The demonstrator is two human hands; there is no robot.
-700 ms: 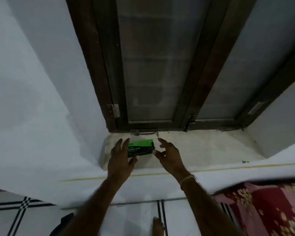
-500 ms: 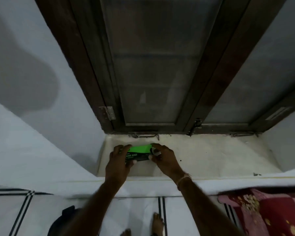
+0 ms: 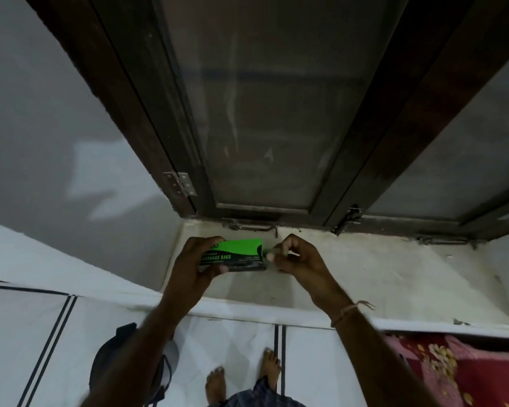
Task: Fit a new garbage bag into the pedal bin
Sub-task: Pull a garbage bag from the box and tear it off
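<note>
Nearest to us, below the sill (image 3: 365, 277), two bare feet (image 3: 215, 383) stand on the white tiled floor (image 3: 232, 342) with its thin black lines. Below the sill's left end we see a dark rounded object (image 3: 124, 362) with a grey part on the floor; we cannot tell what it is. Below the sill's right end lies a red floral cloth (image 3: 453, 368).

Both forearms reach up from the floor side toward the sill. A thread bracelet (image 3: 347, 312) circles the right wrist at the sill's front edge.

Over the left part of the sill, the left hand (image 3: 194, 268) grips the left end of the box of garbage bags (image 3: 238, 254), fingers curled over its top and thumb under its front. The box is green and black and lies lengthwise along the sill; we cannot tell whether it touches the stone. The right hand (image 3: 300, 259) has curled fingers, with thumb and forefinger pinching the box's right end.

At the sill's back edge we see a metal latch hook (image 3: 253, 229). Rising from that edge are the dark wooden window frame (image 3: 365, 142), a hinge (image 3: 180, 183) on its left post, and the dusty glass pane (image 3: 262, 113). Left of the sill stands a pale wall (image 3: 56, 113).
</note>
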